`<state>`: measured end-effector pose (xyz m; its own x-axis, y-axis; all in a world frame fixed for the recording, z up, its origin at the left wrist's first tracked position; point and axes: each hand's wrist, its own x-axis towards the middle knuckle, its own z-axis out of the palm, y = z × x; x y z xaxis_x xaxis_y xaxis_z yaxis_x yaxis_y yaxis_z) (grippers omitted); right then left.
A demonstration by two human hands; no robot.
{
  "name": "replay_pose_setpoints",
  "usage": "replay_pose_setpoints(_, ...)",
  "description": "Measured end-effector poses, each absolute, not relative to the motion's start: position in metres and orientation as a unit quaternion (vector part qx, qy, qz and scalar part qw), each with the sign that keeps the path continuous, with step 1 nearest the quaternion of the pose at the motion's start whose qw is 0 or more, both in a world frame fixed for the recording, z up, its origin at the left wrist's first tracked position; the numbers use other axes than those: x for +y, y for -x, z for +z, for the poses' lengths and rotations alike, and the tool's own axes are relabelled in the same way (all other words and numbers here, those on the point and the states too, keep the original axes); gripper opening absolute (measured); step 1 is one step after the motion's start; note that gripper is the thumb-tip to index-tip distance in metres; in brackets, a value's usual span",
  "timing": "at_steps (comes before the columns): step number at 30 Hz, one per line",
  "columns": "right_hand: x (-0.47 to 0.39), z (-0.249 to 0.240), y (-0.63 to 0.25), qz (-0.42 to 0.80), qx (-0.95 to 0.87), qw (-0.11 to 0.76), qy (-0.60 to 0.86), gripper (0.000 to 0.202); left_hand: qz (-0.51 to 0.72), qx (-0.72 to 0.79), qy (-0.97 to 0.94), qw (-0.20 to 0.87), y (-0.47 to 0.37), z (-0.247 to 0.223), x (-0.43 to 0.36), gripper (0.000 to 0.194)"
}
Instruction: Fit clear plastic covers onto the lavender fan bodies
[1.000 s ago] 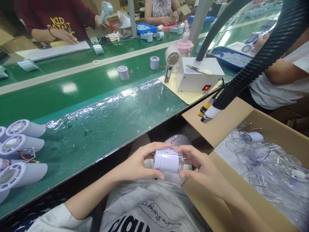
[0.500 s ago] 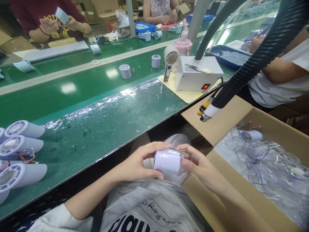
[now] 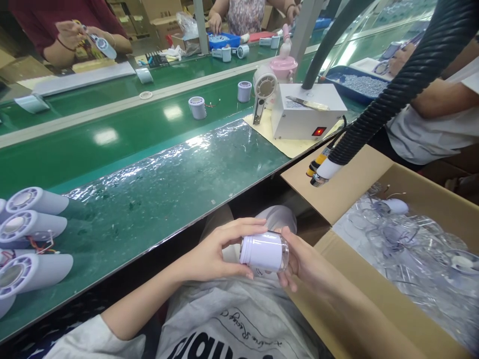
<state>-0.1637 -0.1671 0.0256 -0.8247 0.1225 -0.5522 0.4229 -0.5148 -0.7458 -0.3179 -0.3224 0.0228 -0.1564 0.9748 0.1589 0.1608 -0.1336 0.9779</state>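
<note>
A lilac cylindrical housing [image 3: 262, 252] is held on its side between the green workbench [image 3: 179, 184] and the open cardboard box [image 3: 329, 279]. By the half-closed left hand [image 3: 214, 249], it is gripped with thumb and fingers on opposite sides. Around its clear end cap [image 3: 285, 253], the right hand [image 3: 309, 262] is loosely cupped; whether the cap is gripped cannot be told.

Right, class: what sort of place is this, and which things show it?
Probably a factory assembly line: similar lilac cylinders sit along a long green work surface, an open carton holds many clear plastic parts, and other people handle parts nearby.
</note>
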Motion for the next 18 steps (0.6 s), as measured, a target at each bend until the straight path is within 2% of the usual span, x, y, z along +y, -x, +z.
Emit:
replay_pose_setpoints(6,-0.167,0.029,0.165,-0.829,0.417,0.201,-0.314,0.074,0.521,0.567,-0.503,0.391,0.314,0.027,-0.324,0.069)
replay_pose_setpoints(9,-0.167,0.026,0.163,-0.82,0.447,0.207,-0.292,0.084,0.525,0.577,-0.45,0.435,0.31,0.032,-0.325,0.064)
replay_pose_setpoints(11,-0.166,0.021,0.158,-0.804,0.523,0.141,-0.245,0.085,0.535,0.574,-0.41,0.465,0.308,0.034,-0.326,0.062)
replay_pose_setpoints(13,-0.164,0.016,0.153,-0.75,0.636,0.018,-0.183,0.079,0.547,0.568,-0.379,0.485,0.307,0.035,-0.326,0.062)
replay_pose_setpoints(16,-0.158,0.01,0.145,-0.566,0.807,-0.165,-0.035,0.067,0.555,0.555,-0.347,0.513,0.307,0.034,-0.327,0.061)
replay_pose_setpoints(18,-0.155,0.008,0.143,-0.452,0.861,-0.222,0.063,0.058,0.552,0.547,-0.336,0.532,0.308,0.034,-0.326,0.062)
